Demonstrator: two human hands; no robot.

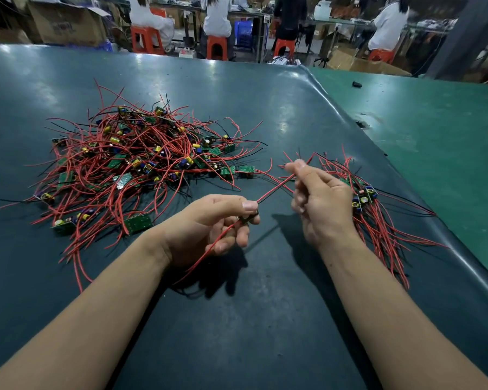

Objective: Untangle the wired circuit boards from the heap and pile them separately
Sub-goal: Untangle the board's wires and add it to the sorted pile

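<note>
Behind, red stools (pixel 147 38) (workers seated); both grips (pixel 217 220) (pixel 319 198) pinch a wire (pixel 276 188) over the mat (pixel 237 85).

Heap (pixel 141 161): mostly red wires, a few black ones threaded through. Boards in it are green; parts on them show yellow and blue, some with a dull metallic top.

Separate pile (pixel 375 209): same scheme, red wires with several black strands trailing right, green boards carrying blue and yellow parts.

Wire (pixel 276 188) stretched between the two hands: red, with a black one alongside near the lower pinch.

Table mat (pixel 237 319): dark blue-green, glossy, with pale light reflections. Neighbouring surface (pixel 434 130): brighter green.

Background: stools (pixel 145 39) orange-red; crate (pixel 243 30) blue; cardboard boxes (pixel 65 23) brown; seated people in white tops, one in black.
</note>
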